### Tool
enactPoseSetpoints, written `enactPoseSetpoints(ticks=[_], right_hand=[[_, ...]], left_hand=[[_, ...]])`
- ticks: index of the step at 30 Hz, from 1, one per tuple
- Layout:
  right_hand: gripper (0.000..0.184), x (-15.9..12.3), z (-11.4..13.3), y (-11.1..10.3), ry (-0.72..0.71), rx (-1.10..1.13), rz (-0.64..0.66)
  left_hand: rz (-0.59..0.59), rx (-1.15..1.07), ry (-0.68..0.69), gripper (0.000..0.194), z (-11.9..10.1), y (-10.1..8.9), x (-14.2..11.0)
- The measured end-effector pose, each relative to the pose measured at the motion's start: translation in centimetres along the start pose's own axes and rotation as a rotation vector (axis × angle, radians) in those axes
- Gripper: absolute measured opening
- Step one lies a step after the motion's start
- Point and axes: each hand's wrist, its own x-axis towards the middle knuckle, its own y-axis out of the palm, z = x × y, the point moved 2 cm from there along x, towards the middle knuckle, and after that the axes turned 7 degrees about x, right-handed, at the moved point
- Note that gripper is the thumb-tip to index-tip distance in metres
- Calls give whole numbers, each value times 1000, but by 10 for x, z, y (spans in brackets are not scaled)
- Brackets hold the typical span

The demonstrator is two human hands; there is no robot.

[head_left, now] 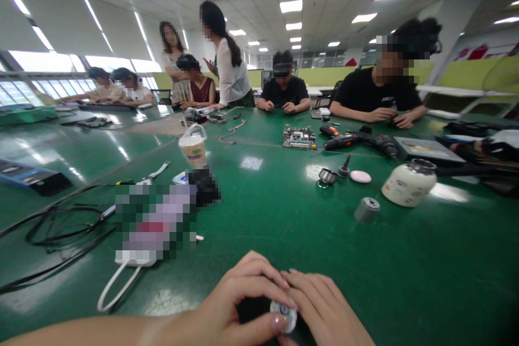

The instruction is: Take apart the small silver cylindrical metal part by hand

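Note:
Both of my hands meet at the bottom edge of the green table [284, 227]. My left hand [231, 308] curls its fingers and thumb around a small round silver part [285, 314] with a dark body under it. My right hand [324, 308] lies against the same part from the right, fingers together and pressed on it. Most of the dark body is hidden by my fingers.
Ahead lie a white jar-like body [408, 184], a grey cylinder [367, 209], a pink disc [360, 177], a power drill [360, 141], a circuit board [300, 137] and a drink cup [193, 148]. Black cables [60, 227] sprawl at left. Several people sit or stand around the far side.

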Motion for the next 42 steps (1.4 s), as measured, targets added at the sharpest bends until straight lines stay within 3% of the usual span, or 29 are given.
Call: enactPoseSetpoints(ticks=[9,11,14,18,21,24,30,34,38,42], right_hand=[[32,2,2,-2,-8,3,-30],[34,2,2,-2,-16,0,-34],[35,3,2,-3,-24,-9,-25],[32,3,1,-3,-14,-3,0],[33,2,0,-2,-8,4,18],[34,1,-1,-1,-17,1,15],[31,3,0,-3,-21,1,4],[33,3,0,-4,-25,-3,-13],[37,0,-1,-4,-19,0,-2],[35,0,0,-2,14,23,25]], left_hand=[[-82,14,-8,19,-1,-1,2],[-100,127,15,17,2,-6,3],[-141,470,9,17,17,-14,4],[-138,738,-175,13,44,-17,5],[-79,745,-283,17,54,-15,5],[-65,753,-281,26,54,-15,4],[-50,704,-280,14,52,-15,7],[-99,538,-213,13,33,-17,6],[-22,431,-101,14,8,-14,0],[27,384,-120,12,0,-10,-3]])
